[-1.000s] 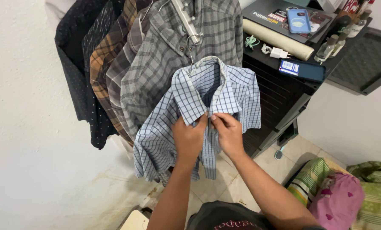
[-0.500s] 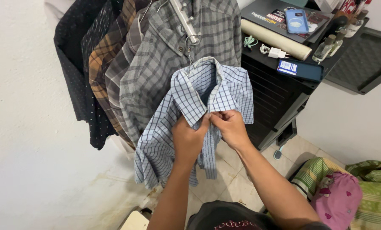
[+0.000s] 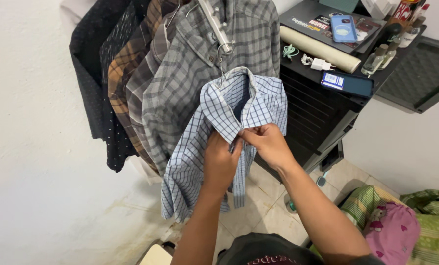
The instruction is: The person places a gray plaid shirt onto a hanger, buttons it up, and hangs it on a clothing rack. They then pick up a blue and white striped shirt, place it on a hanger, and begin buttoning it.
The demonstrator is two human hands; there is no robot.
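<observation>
Head view looks down on a light blue checked shirt [image 3: 200, 147] that hangs on a wire hanger [image 3: 223, 59] from a pale rail [image 3: 214, 24]. Left hand [image 3: 220, 159] lies against the front of the shirt just below its collar, fingers curled in and pinching the placket edge. Right hand [image 3: 267, 143] meets it from the other side at the same spot, thumb and fingertips closed on the opposite edge of the placket, so both hands touch each other and the cloth at the top of the shirt's opening. Behind the blue shirt, touching it, hangs a grey plaid shirt [image 3: 200, 73]; beyond that, further from the blue shirt on the same rail, come a brown plaid shirt [image 3: 124, 73] and a dark dotted garment [image 3: 94, 78]. Beside the blue shirt, on the right hand's side, stands a black slatted cabinet [image 3: 312, 118], its top carrying a dark phone [image 3: 349, 83], a white charger plug [image 3: 320, 64], a cream paper roll [image 3: 317, 49] and a blue phone case [image 3: 343, 28]. Below the cabinet, near the floor tiles, lies a pink cloth [image 3: 393, 230] on green striped fabric [image 3: 438, 230]
</observation>
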